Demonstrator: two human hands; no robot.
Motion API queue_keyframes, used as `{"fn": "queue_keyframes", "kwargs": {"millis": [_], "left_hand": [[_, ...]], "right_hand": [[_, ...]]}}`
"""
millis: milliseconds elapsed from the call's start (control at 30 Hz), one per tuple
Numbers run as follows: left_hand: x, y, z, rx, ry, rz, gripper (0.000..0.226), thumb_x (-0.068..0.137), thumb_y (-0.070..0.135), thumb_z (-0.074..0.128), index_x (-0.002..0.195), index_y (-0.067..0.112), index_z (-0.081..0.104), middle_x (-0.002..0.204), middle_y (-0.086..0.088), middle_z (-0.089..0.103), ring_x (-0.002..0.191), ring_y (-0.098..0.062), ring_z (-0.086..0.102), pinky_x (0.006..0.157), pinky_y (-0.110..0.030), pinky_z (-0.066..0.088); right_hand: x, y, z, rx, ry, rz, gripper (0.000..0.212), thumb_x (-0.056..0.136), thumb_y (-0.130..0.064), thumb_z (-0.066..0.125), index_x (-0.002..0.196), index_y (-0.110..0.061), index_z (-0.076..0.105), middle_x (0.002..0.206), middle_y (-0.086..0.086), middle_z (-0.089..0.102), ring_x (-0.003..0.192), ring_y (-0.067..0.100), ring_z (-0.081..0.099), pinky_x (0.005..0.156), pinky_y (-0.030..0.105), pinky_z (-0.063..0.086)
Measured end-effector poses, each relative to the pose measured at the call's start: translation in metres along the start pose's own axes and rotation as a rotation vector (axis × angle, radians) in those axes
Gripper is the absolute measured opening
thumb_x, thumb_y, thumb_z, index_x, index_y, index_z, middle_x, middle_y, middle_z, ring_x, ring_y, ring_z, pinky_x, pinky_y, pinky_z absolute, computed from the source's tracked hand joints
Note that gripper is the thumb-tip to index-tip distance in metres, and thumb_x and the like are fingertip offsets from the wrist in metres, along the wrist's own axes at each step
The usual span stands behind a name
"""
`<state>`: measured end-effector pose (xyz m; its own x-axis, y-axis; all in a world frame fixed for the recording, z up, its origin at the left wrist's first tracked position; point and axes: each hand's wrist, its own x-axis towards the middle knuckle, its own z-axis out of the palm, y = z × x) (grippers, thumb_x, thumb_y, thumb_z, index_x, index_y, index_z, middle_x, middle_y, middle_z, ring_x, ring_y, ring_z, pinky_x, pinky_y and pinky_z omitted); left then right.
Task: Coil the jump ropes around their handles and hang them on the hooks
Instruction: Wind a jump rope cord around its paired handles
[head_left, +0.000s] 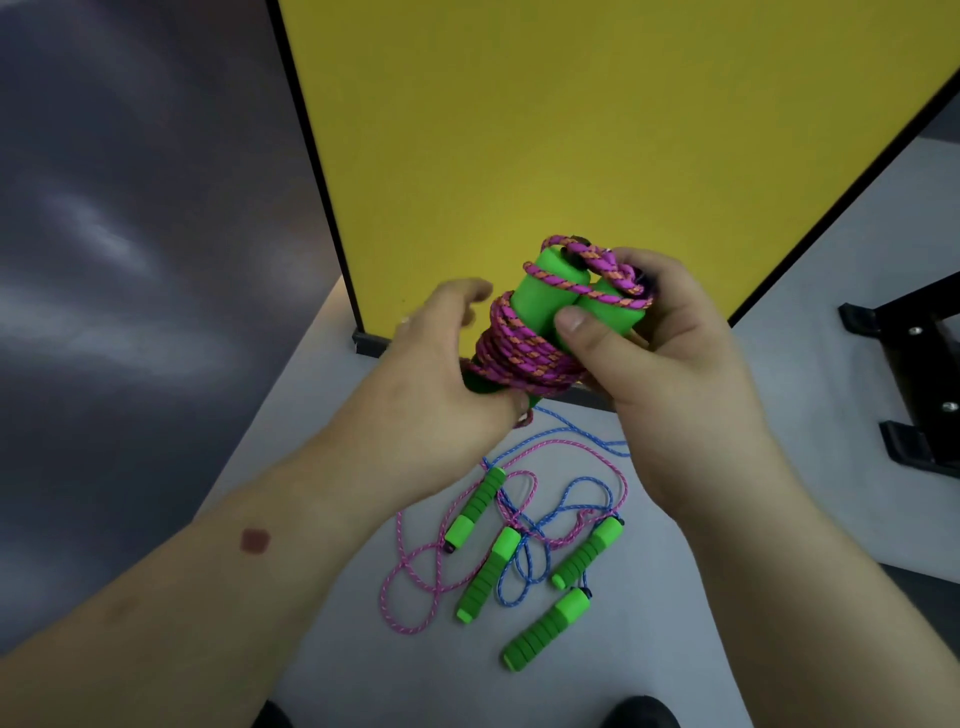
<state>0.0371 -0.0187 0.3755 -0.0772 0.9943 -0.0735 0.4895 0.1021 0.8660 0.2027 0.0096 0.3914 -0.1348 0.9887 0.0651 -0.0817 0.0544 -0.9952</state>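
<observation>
Head cam, biggest first: yellow panel (571, 130) w/ black edging stands upright ahead of you, its foot on the pale grey floor (753, 597). Dark wall (130, 208) fills the left side; black metal stand (914, 364) sits at the right edge.

Your right hand (670, 374) is clamped on the coiled rope bundle (545, 332), thumb pressed on the front of the two green foam handles, fingers wrapped round the back. Purple-orange rope is wound tight around the handles' middle, w/ a couple of turns crossing near the top ends. Your left hand (441, 374) touches the bundle's lower left side; fingers look loosely spread, but it's blurred, so can't tell if it's actually gripping. Bundle is held up in front of the panel's lower part, off the floor.

Below, on the floor betw. your forearms, lie the pink rope (415, 571) and blue rope (524, 566), loose and tangled together, w/ four green ribbed handles (545, 631) among the loops.
</observation>
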Motion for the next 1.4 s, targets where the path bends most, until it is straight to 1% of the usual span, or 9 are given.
{"fn": "queue_keyframes", "kwargs": {"millis": [133, 233, 333, 533, 700, 833, 933, 1100, 1400], "left_hand": [[-0.005, 0.018, -0.001, -0.132, 0.258, 0.119, 0.021, 0.093, 0.024, 0.067, 0.111, 0.036, 0.068, 0.111, 0.005, 0.068, 0.099, -0.01, 0.065, 0.08, -0.016, 0.05], [-0.005, 0.025, 0.001, -0.405, 0.21, 0.083, 0.012, 0.094, 0.026, 0.065, 0.099, 0.019, 0.074, 0.088, -0.005, 0.076, 0.078, -0.021, 0.073, 0.078, -0.039, 0.063], [-0.005, 0.025, 0.002, -0.515, 0.176, 0.014, 0.02, 0.086, 0.032, 0.071, 0.096, 0.015, 0.075, 0.089, -0.012, 0.078, 0.082, -0.031, 0.074, 0.09, -0.057, 0.06], [-0.001, 0.022, -0.005, -0.624, 0.119, -0.071, 0.015, 0.096, 0.003, 0.068, 0.108, 0.008, 0.073, 0.094, -0.015, 0.078, 0.086, -0.028, 0.073, 0.095, -0.049, 0.058], [0.005, 0.015, -0.021, -0.473, 0.042, -0.033, 0.016, 0.09, 0.007, 0.07, 0.097, 0.017, 0.079, 0.094, -0.018, 0.078, 0.085, -0.037, 0.073, 0.096, -0.062, 0.056], [0.005, 0.013, -0.025, -0.151, -0.072, 0.101, 0.021, 0.088, 0.02, 0.069, 0.097, 0.036, 0.08, 0.093, 0.002, 0.08, 0.095, -0.026, 0.075, 0.094, -0.049, 0.059], [0.003, 0.012, -0.023, 0.028, -0.103, 0.159, 0.029, 0.097, 0.01, 0.067, 0.095, 0.037, 0.078, 0.079, 0.016, 0.076, 0.074, -0.002, 0.069, 0.071, -0.016, 0.053], [0.0, 0.01, -0.019, 0.109, -0.087, 0.178, 0.03, 0.097, 0.01, 0.065, 0.091, 0.038, 0.072, 0.071, 0.023, 0.069, 0.064, 0.003, 0.064, 0.061, -0.014, 0.046], [0.002, 0.008, -0.017, 0.04, 0.012, 0.239, 0.023, 0.095, 0.01, 0.069, 0.093, 0.034, 0.069, 0.077, 0.016, 0.07, 0.068, -0.001, 0.064, 0.065, -0.022, 0.05]], "right_hand": [[-0.008, -0.002, 0.013, -0.204, 0.083, -0.14, 0.033, 0.082, -0.008, 0.082, 0.098, -0.025, 0.06, 0.093, -0.001, 0.069, 0.086, 0.004, 0.07, 0.069, 0.032, 0.062], [-0.015, -0.002, 0.023, -0.288, 0.132, -0.164, 0.037, 0.079, -0.01, 0.085, 0.092, -0.019, 0.052, 0.081, -0.005, 0.061, 0.065, -0.007, 0.057, 0.054, 0.008, 0.044], [-0.017, 0.004, 0.025, -0.49, 0.172, -0.162, 0.042, 0.077, -0.027, 0.086, 0.086, -0.031, 0.045, 0.086, -0.005, 0.062, 0.073, 0.004, 0.055, 0.056, 0.016, 0.043], [-0.016, 0.01, 0.024, -0.504, 0.005, -0.122, 0.036, 0.078, -0.025, 0.083, 0.091, -0.028, 0.049, 0.096, -0.004, 0.066, 0.094, 0.017, 0.067, 0.076, 0.047, 0.057], [-0.007, 0.002, 0.009, -0.252, -0.075, 0.062, 0.026, 0.079, -0.035, 0.066, 0.099, -0.02, 0.062, 0.086, -0.01, 0.068, 0.078, 0.006, 0.065, 0.073, 0.03, 0.053], [0.002, 0.001, -0.003, -0.284, -0.097, 0.05, 0.035, 0.089, -0.032, 0.061, 0.123, -0.033, 0.068, 0.11, -0.008, 0.071, 0.095, 0.001, 0.066, 0.084, 0.017, 0.052], [0.004, 0.002, -0.008, -0.342, -0.211, 0.123, 0.023, 0.093, -0.029, 0.062, 0.11, -0.025, 0.077, 0.099, 0.002, 0.079, 0.1, 0.022, 0.074, 0.098, 0.049, 0.055], [0.006, 0.004, -0.013, -0.476, -0.249, 0.138, 0.024, 0.083, -0.044, 0.064, 0.095, -0.031, 0.078, 0.089, 0.012, 0.078, 0.092, 0.049, 0.068, 0.081, 0.068, 0.054], [0.004, 0.002, -0.009, -0.582, -0.233, 0.09, 0.02, 0.097, -0.042, 0.056, 0.091, -0.028, 0.069, 0.085, 0.014, 0.072, 0.081, 0.042, 0.065, 0.072, 0.062, 0.053]]}}
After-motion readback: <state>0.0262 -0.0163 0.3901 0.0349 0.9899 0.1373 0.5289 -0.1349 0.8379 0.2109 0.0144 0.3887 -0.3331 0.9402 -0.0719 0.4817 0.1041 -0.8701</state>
